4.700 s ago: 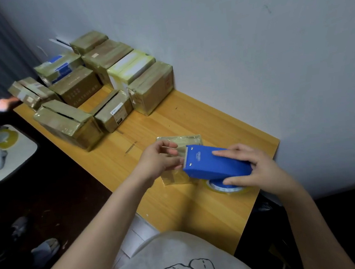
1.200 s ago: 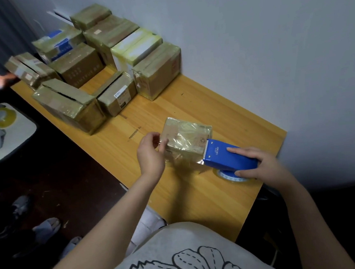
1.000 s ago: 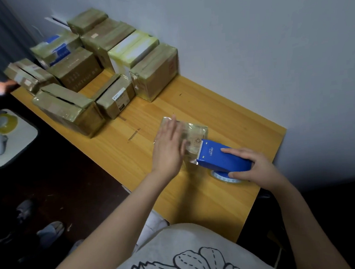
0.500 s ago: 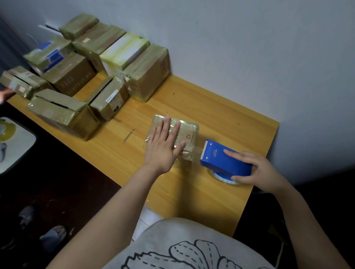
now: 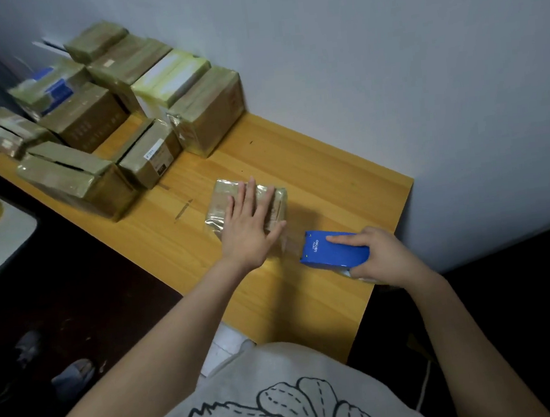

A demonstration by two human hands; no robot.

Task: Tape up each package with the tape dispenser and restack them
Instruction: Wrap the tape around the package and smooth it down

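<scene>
left hand [image 5: 248,225]: fingers spread flat, pressing small package [image 5: 224,199]
right hand [image 5: 384,255]: curled round blue tape dispenser [image 5: 329,251] on worktop [image 5: 331,183]

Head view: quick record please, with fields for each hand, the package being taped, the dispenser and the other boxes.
left hand: flat, fingers straight, pressing on top of the small package
right hand: grips the blue tape dispenser, index finger lying along its top
small package: lies flat on the wooden table, glossy with clear tape
tape dispenser: just right of the package; a clear strip seems to run between them
other boxes: grouped at the table's far left end, some against the wall
</scene>
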